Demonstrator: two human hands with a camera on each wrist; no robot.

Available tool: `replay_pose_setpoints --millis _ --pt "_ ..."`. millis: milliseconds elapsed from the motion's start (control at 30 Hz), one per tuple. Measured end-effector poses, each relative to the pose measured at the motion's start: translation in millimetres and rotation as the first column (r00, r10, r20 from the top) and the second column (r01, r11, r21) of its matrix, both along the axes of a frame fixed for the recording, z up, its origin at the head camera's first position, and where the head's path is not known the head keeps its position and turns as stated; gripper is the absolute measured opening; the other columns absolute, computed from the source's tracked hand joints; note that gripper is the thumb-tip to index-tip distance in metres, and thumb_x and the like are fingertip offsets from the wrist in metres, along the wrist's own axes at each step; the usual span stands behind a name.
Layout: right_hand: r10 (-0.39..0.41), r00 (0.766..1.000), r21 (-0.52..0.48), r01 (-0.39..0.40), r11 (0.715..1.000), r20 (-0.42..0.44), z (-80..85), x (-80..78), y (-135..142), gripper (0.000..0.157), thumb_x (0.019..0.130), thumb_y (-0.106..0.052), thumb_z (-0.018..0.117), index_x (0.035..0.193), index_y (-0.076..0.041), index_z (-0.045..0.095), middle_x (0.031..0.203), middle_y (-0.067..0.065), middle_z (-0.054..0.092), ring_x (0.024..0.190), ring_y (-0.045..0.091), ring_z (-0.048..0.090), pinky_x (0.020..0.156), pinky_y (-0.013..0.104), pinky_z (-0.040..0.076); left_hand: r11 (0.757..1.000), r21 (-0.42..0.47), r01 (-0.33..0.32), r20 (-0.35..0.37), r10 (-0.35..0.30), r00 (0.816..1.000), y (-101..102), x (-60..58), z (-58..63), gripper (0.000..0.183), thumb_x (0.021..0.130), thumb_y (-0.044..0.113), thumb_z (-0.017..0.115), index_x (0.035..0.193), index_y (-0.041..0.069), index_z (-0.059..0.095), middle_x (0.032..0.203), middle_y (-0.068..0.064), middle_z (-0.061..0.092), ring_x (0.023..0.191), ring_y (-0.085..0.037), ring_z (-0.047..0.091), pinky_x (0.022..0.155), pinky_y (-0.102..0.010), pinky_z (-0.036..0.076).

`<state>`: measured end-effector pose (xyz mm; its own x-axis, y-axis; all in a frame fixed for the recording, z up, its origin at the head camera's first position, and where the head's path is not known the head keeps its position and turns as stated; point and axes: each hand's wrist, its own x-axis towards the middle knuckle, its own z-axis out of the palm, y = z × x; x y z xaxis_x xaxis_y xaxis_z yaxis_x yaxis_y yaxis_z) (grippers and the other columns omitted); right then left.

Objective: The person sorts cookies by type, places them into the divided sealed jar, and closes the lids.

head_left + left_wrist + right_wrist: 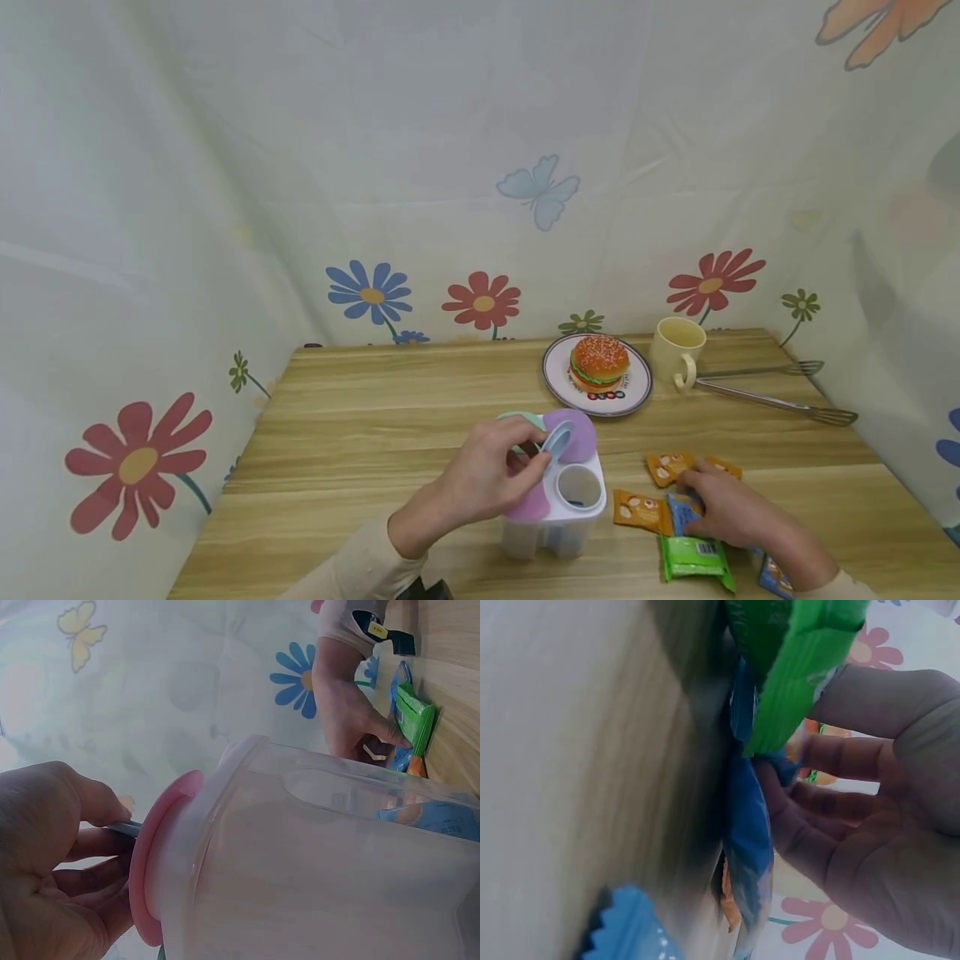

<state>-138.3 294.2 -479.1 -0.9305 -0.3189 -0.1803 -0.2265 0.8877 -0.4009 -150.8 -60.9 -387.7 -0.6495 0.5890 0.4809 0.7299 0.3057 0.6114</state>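
Observation:
My left hand (pixel 480 471) pinches a small light blue lid (pixel 558 440) above a clear plastic container (pixel 555 537) with a white top. Beside that lid, the container's round opening (pixel 580 487) is uncovered, while purple, pink and green lids cover the others. Through the clear wall a blue packet (pixel 435 819) shows inside. At the right, my right hand (pixel 738 508) reaches down into a group of snack packets, its fingertips and thumb on a blue snack packet (pixel 682 512). A green packet (pixel 693 557) lies right beside it, with orange packets (pixel 639 510) around.
Another blue packet (pixel 776 575) lies near the right forearm. Farther back stand a plate (pixel 555 379) with a toy hamburger (pixel 598 364) and a yellow mug (pixel 678 346). Two metal whisks (pixel 780 402) lie right of the mug. A patterned curtain (pixel 450 167) borders the wooden table (pixel 360 417).

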Motion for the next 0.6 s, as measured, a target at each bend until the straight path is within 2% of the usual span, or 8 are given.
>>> replay_pose_setpoints --millis 100,233,300,467,600 --pt "-0.003 1.0 -0.032 0.003 0.999 0.003 -0.6 -0.9 -0.3 0.04 0.069 -0.023 0.086 0.101 -0.012 0.064 0.092 -0.002 0.058 0.078 0.013 0.05 0.063 0.026 0.045 1.0 0.002 0.001 -0.006 -0.001 1.0 -0.7 0.2 0.0 0.008 0.088 0.011 0.069 0.092 0.005 0.066 0.088 -0.002 0.066 0.075 -0.003 0.062 0.061 -0.01 0.053" --pt "-0.041 0.999 -0.051 0.04 0.998 -0.016 1.9 -0.7 -0.5 0.039 0.07 -0.018 0.084 0.105 -0.013 0.067 0.096 -0.004 0.065 0.084 0.013 0.057 0.071 0.033 0.052 1.0 0.005 0.003 -0.011 -0.003 1.0 -0.2 0.5 0.9 0.007 0.088 0.01 0.069 0.092 0.005 0.066 0.088 -0.002 0.066 0.075 -0.003 0.062 0.06 -0.01 0.053" --pt "-0.054 0.998 -0.051 0.053 0.997 -0.029 4.1 -0.7 -0.5 0.038 0.072 -0.016 0.082 0.107 -0.013 0.068 0.095 -0.004 0.066 0.083 0.013 0.058 0.07 0.035 0.053 1.0 0.005 0.0 -0.009 0.0 1.0 -0.1 0.8 1.3 0.007 0.087 0.009 0.07 0.092 0.005 0.066 0.088 -0.002 0.066 0.075 -0.003 0.062 0.06 -0.01 0.053" --pt "-0.038 0.996 -0.078 0.031 0.996 -0.084 9.0 -0.7 1.6 0.029 0.079 -0.01 0.073 0.107 -0.007 0.07 0.09 -0.003 0.067 0.074 0.009 0.055 0.061 0.025 0.048 1.0 0.006 -0.002 -0.01 0.002 1.0 -0.1 1.3 1.3 0.008 0.086 0.007 0.07 0.092 0.006 0.066 0.088 -0.002 0.066 0.075 -0.004 0.062 0.06 -0.01 0.052" --pt "-0.014 0.99 -0.14 -0.006 0.99 -0.138 12.9 -0.2 3.4 0.025 0.082 -0.008 0.069 0.107 -0.005 0.07 0.094 0.0 0.069 0.076 0.006 0.059 0.062 0.02 0.051 1.0 0.006 -0.001 -0.008 0.001 1.0 0.2 1.4 1.2 0.008 0.086 0.008 0.07 0.092 0.006 0.065 0.088 -0.002 0.066 0.075 -0.004 0.062 0.06 -0.01 0.053"
